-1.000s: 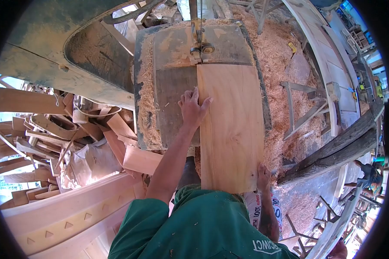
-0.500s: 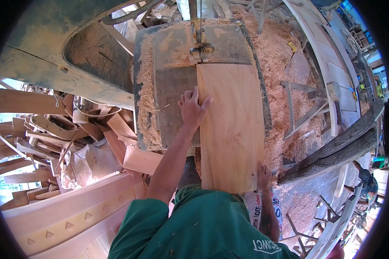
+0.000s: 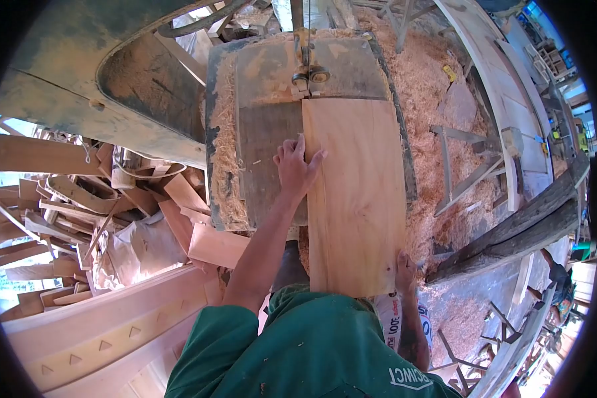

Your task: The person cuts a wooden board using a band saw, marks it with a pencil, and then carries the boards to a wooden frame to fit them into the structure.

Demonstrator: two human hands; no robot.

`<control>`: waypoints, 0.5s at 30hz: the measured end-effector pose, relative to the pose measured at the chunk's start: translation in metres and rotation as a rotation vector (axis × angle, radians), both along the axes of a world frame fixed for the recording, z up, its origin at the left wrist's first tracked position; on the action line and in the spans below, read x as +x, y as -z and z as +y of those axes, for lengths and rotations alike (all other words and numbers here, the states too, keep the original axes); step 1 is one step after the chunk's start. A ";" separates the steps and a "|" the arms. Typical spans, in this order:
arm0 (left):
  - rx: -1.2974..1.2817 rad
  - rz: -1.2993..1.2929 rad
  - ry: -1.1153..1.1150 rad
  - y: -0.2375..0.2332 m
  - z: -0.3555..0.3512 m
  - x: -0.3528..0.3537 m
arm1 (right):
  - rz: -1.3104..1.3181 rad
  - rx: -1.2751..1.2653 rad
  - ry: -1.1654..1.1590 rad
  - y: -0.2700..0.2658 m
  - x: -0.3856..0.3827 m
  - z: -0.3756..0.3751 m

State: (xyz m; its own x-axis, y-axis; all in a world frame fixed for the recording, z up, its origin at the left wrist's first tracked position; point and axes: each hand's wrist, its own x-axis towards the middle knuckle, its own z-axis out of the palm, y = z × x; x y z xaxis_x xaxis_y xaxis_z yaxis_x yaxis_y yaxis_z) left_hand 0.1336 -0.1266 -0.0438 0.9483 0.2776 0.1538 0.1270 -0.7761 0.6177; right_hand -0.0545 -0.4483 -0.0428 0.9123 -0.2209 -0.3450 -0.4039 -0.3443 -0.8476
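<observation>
Board [image 3: 358, 205] lies flat on the saw table [image 3: 259, 132], its far end touching the blade guide [image 3: 304, 78]. The left hand [image 3: 296, 169] rests on the board's left edge, palm down and fingers spread. The right hand [image 3: 404, 268] clasps the board's near right corner. Sawdust [image 3: 424, 79] covers the ground beside the table.

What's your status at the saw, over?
Left hand flat on left edge of board, right hand gripping its near corner. Board flat on saw table, far end at the blade. Sawdust heaped alongside, none on it.
</observation>
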 end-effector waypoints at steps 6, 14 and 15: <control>-0.013 0.010 0.005 0.000 0.000 0.001 | 0.027 -0.030 -0.034 0.011 -0.001 -0.009; -0.007 0.002 0.007 0.003 0.000 0.002 | 0.031 0.000 0.019 0.002 0.003 -0.002; -0.001 0.006 0.006 0.002 0.000 0.002 | 0.046 0.023 0.022 0.000 0.003 -0.002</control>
State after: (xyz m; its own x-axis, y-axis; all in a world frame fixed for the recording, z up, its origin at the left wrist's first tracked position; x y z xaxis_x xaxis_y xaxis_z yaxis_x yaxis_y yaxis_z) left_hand 0.1354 -0.1266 -0.0459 0.9509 0.2720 0.1479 0.1259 -0.7760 0.6180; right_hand -0.0511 -0.4499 -0.0432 0.8901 -0.2327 -0.3918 -0.4502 -0.3154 -0.8354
